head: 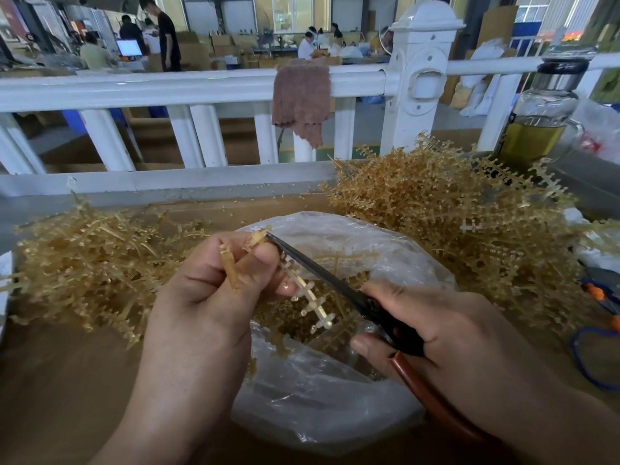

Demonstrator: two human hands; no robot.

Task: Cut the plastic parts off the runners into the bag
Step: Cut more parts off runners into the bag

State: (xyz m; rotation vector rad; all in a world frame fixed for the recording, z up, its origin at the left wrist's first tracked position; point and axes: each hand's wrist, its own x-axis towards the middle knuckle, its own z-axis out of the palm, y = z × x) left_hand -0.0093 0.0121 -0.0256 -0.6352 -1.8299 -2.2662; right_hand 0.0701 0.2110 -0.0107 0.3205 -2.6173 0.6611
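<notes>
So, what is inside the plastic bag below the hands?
The plastic bag holds small tan cut parts and runner pieces. The left hand and right hand hide part of its inside.

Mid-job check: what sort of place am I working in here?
Most likely a factory floor, at a hand-trimming bench. Heaps of tan runners lie either side of the bag, cardboard cartons are stacked beyond the white railing, and other workers are in the hall behind.

bag (pixel 318 397) — clear glossy plastic | runners (pixel 436 213) — amber plastic | scissors (pixel 318 269) matt black metal | cloth (pixel 302 95) rough
</notes>
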